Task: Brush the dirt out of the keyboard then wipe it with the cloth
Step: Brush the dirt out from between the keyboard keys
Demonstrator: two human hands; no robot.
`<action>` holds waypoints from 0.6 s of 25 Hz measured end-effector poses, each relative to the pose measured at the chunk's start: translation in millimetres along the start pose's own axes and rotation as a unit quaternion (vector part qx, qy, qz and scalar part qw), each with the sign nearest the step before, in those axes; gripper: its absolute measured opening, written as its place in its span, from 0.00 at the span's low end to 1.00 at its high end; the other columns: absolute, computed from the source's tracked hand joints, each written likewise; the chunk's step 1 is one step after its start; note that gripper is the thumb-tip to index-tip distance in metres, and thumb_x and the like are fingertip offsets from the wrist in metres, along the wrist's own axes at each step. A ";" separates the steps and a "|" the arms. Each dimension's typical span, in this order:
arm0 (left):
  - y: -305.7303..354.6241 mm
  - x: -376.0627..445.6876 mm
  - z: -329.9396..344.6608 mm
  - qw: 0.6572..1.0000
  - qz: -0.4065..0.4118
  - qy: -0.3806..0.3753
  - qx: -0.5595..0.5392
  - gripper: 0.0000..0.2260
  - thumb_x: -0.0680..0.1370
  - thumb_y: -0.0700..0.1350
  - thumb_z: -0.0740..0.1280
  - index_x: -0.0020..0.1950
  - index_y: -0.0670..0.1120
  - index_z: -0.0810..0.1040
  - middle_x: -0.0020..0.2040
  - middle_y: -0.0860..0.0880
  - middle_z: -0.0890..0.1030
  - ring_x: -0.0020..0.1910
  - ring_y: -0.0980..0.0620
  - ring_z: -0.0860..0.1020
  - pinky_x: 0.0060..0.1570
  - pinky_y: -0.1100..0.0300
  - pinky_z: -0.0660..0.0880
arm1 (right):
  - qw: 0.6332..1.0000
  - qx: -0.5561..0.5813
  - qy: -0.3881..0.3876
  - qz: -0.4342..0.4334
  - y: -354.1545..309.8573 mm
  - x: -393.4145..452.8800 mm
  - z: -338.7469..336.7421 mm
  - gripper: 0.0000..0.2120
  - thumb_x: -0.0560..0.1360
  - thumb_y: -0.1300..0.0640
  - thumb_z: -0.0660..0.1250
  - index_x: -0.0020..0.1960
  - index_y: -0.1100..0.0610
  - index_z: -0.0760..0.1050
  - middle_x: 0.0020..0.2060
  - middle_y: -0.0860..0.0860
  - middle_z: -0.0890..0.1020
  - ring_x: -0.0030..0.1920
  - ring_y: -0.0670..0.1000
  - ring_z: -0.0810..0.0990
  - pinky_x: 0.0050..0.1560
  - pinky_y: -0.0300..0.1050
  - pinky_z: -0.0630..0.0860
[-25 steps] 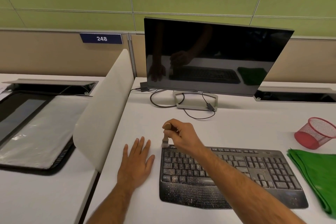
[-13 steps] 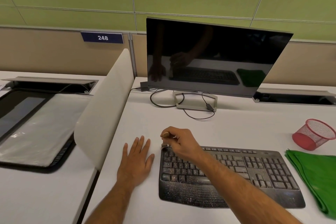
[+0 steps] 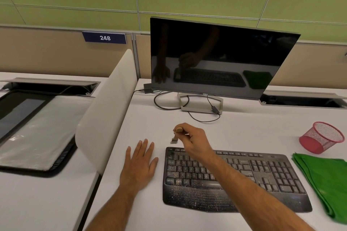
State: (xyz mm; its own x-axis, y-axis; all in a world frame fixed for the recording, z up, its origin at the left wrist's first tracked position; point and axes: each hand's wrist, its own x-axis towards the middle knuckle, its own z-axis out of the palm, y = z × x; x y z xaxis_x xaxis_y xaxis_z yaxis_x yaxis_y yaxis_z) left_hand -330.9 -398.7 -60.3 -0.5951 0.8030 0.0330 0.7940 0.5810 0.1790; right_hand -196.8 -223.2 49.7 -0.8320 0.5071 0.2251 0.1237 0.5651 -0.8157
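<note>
Black and speckled with pale crumbs, the keyboard (image 3: 234, 180) lies on the white bench (image 3: 244, 129) in the lower middle of the frame, its palm rest thickest with dirt. A forearm crosses it from the lower right and hides a band of keys through the centre.

At the keyboard's upper left corner the right hand (image 3: 195, 140) hangs just above the top row, its grip pinched around a small brush (image 3: 177, 134). Only the tan handle end and a blurred grey tuft of bristles show; the rest sits inside the fingers. Whether the bristles touch the keys or the bench cannot be told through the blur.

Left of the keyboard the left hand (image 3: 139, 163) lies flat on the bench, palm down, fingers spread, its grip loose and grasping nothing, close to the keyboard's edge but apart from it.

At the right edge a folded green cloth (image 3: 326, 182) lies on the bench, cut off by the frame. Above it a red mesh cup (image 3: 322, 137) lies tipped on its side.

Behind, in the upper middle, a dark monitor (image 3: 221, 58) mirrors both hands, keyboard and cloth dimly. Cables loop around its stand. A white divider (image 3: 105, 107) stands to the left; beyond it a dark flat object under plastic wrap is partly cut off.
</note>
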 end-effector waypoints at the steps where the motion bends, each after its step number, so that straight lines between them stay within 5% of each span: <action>1: -0.4 0.1 0.7 1.000 0.001 0.001 0.000 0.45 0.70 0.69 0.21 0.82 0.53 0.48 0.82 0.51 0.47 0.80 0.51 0.42 0.76 0.46 0.37 | 1.000 -0.007 -0.016 0.002 1.1 -0.6 -0.4 0.07 0.78 0.66 0.65 0.51 0.57 0.78 0.42 0.49 0.83 0.42 0.39 0.81 0.45 0.28 0.74; 12: -2.6 1.3 6.6 1.000 -0.002 0.024 -0.002 0.33 0.79 0.64 0.38 0.81 0.52 0.56 0.81 0.50 0.53 0.80 0.50 0.49 0.77 0.43 0.43 | 1.000 -0.011 -0.007 0.024 4.0 0.4 -9.9 0.06 0.77 0.63 0.66 0.50 0.54 0.78 0.42 0.48 0.83 0.42 0.44 0.81 0.45 0.37 0.78; 15: -4.7 1.4 9.4 1.000 0.006 0.029 0.006 0.35 0.79 0.66 0.33 0.81 0.52 0.57 0.81 0.50 0.54 0.80 0.50 0.50 0.76 0.45 0.41 | 1.000 -0.007 -0.002 0.026 5.3 -0.8 -12.7 0.05 0.78 0.65 0.65 0.51 0.58 0.78 0.41 0.52 0.83 0.40 0.41 0.80 0.40 0.27 0.73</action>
State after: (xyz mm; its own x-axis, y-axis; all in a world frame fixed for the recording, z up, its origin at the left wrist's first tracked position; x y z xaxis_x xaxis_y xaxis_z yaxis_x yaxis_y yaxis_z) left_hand -334.3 -399.1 -70.3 -0.5920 0.8007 0.0918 0.8019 0.5739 0.1661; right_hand -188.6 -212.3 52.0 -0.8260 0.5342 0.1799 0.1749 0.5464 -0.8190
